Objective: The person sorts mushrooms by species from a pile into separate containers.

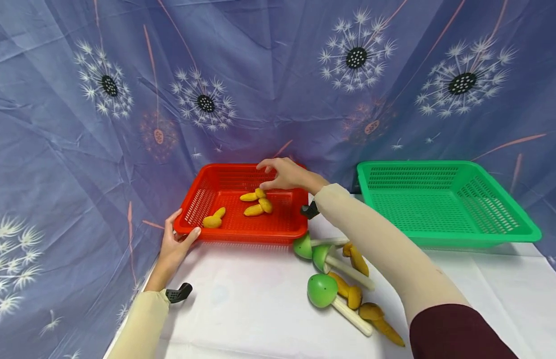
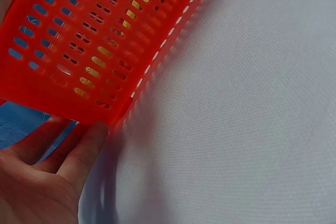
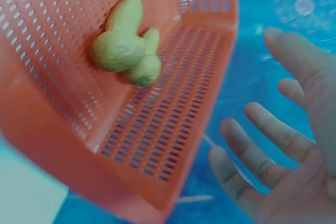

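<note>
Right fingers [image 3: 278,132] released, above yellow mushrooms [image 1: 265,205] in the red basket [image 1: 242,233]; left fingers [image 2: 84,156] clamped round its near corner.

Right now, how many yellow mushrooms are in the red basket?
3: one mushroom near the front left corner, two mushrooms farther right. The right hand could hide more.
</note>
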